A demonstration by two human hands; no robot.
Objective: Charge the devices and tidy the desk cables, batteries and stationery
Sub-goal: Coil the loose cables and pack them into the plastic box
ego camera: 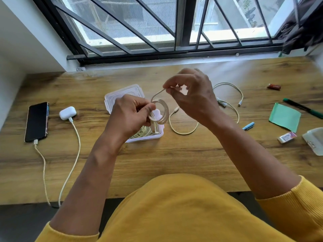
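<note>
While the phone (37, 121) and earbud case (67, 112) are sitting plugged in at the left, my left hand (130, 116) is pinching the cable coil (161, 111) just above the open plastic box (132, 112) — my right hand (191, 95) is pinching the free end, so I am feeding each loop snug and even, avoiding any twist

Both forearms reach forward over the wooden desk (174, 154), yellow sleeves pushed back near the elbows. The left hand (130, 116), raised just above the desk's middle, curls thumb and fingers around a coiled white cable (161, 111). The right hand (191, 95), higher and farther from the desk's near edge, pinches the cable's free end between thumb and forefinger, its other fingers arched, wrist bent downward.
</note>
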